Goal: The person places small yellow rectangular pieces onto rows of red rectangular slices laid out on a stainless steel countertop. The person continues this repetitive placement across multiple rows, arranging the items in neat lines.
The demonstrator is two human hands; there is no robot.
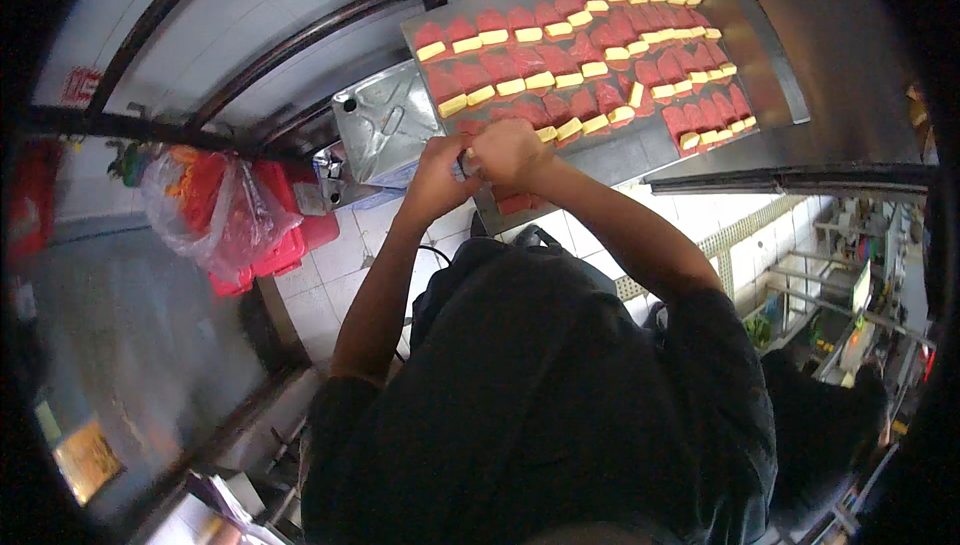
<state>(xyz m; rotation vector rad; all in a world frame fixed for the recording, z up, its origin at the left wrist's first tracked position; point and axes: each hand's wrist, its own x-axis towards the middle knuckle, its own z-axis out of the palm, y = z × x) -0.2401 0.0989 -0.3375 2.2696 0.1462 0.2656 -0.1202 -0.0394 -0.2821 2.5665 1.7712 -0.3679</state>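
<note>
My left hand (437, 182) and my right hand (508, 152) are together over the near left corner of a metal table. Both have their fingers closed, pressed toward each other; what lies between them is too small and covered to make out. Rows of thin red meat slices (497, 67) spread across the tabletop beyond my hands, most with a yellow stick (538, 80) that looks like cheese at one end. Just beneath my right wrist, more red slices (515, 203) lie at the table's near edge, partly hidden by my forearm.
A silver metal can (388, 117) lies left of the table. Farther left are a clear plastic bag (205, 207) and red crates (285, 245). Black rack bars (300, 40) run along the upper left. Another person in dark clothing (825, 435) is at the lower right.
</note>
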